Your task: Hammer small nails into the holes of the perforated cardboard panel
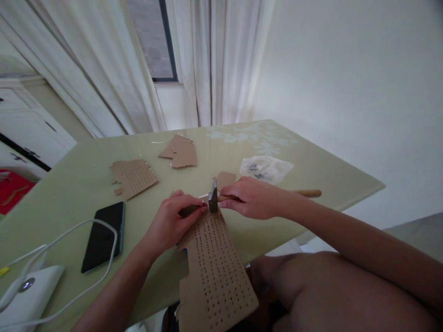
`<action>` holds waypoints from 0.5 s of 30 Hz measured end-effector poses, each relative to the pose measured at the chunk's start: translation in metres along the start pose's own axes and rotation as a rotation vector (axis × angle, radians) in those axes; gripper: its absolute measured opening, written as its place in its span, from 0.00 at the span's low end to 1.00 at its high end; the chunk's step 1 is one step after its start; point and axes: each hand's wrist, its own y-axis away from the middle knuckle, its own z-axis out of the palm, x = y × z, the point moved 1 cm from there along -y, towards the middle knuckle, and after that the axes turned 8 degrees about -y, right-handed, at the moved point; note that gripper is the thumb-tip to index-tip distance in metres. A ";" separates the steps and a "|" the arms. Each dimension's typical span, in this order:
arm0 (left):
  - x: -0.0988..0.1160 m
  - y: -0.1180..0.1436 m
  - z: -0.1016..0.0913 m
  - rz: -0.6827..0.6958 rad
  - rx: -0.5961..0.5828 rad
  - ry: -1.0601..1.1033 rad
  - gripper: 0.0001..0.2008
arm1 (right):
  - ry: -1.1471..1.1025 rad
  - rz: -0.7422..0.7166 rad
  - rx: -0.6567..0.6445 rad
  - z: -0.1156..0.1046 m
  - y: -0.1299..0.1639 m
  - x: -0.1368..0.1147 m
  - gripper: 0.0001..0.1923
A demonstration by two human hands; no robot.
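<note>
My right hand (251,197) is closed around the wooden handle of a hammer (213,198), close to its head. The metal head stands right above the far end of a long piece of cardboard (214,258), which is dotted with rows of small holes. My left hand (175,219) rests on that far end, thumb and forefinger pinched on something small beside the hammer head, too small to name. The cardboard reaches over the table's near edge towards my lap.
On the pale green table (277,147) lie another punched cardboard piece (136,177), cardboard scraps (183,152) and a clear plastic bag (266,168) with small dark things inside. To the left are a black phone (104,235) and a white device (38,295) with a cable looping over the phone.
</note>
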 end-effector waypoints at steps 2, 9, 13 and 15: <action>0.000 0.000 0.000 0.022 0.000 0.033 0.07 | 0.005 0.002 -0.001 0.000 0.000 0.000 0.14; -0.001 -0.001 0.000 0.020 -0.055 0.040 0.07 | 0.037 -0.002 -0.005 -0.001 -0.001 0.002 0.15; 0.000 -0.002 0.001 0.020 -0.052 0.023 0.07 | -0.004 0.062 0.120 -0.007 0.000 0.000 0.15; 0.000 -0.002 0.002 0.015 -0.055 0.026 0.07 | -0.063 0.075 0.238 -0.013 0.001 -0.005 0.14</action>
